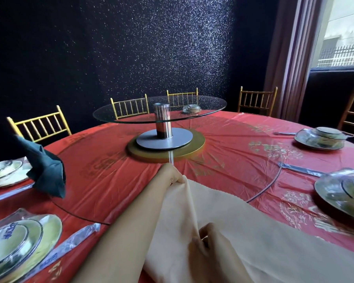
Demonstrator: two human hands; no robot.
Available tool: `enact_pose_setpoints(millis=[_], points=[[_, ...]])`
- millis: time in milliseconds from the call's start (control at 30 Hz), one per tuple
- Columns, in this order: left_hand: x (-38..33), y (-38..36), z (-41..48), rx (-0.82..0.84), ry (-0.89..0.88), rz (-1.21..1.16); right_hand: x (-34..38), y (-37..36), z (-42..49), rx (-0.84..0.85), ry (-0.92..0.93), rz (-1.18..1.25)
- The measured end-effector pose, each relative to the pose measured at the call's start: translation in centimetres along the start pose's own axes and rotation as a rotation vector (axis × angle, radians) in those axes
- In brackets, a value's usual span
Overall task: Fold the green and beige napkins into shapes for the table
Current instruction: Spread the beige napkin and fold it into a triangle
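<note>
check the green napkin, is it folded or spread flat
Folded: the green napkin stands up in a pointed shape, not lying flat.

Blue lettering on plate wrap (10, 230) and chopstick sleeve (74, 242) was too blurred to read; gold tablecloth print (274, 150) illegible

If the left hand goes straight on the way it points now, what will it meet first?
The left hand, gripping the beige napkin, points at the table's centre. It would probably first meet the gold disc under the steel turntable base; the tablecloth between looks free, though depth is unclear.
</note>
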State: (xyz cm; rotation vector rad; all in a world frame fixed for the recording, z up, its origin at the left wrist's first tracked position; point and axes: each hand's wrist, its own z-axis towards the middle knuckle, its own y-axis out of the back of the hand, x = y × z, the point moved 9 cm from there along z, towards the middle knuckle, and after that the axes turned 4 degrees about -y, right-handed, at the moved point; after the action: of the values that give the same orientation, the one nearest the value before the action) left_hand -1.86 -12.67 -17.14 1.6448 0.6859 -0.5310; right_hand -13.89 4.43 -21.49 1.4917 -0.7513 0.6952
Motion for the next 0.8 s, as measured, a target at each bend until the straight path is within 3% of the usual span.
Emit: enact_pose_setpoints(millis=[200,367,467,533,567,667,800], points=[[-0.9,0.3,-0.5,-0.114,-0.002,0.416,0.4,0.5,-0.2,-0.025,0.028,-0.036],[-1.6,0.2,-0.4,-0.121,0.005,0.540,0.5,0.4,-0.6,-0.030,-0.005,0.007],[-1.7,-0.2,-0.4,-0.098,-0.006,0.523,1.8,0.7,-1.5,0.002,0.023,-0.141],[-1.5,-0.5,-0.4,-0.107,-0.030,0.469,4.1,1.1,-3.0,-0.069,0.168,-0.455],[-1.6,-0.3,-0.5,-0.133,-0.049,0.441,5.4,1.2,-4.1,-0.194,0.295,-0.575],[-1.6,0.4,-1.3,-0.178,-0.102,0.380,6.7,0.5,-7.7,-0.338,0.521,-0.658],[-1.6,1.9,-3.7,-0.147,-0.150,0.323,5.6,-1.2,-9.8,-0.247,0.698,-0.872]])
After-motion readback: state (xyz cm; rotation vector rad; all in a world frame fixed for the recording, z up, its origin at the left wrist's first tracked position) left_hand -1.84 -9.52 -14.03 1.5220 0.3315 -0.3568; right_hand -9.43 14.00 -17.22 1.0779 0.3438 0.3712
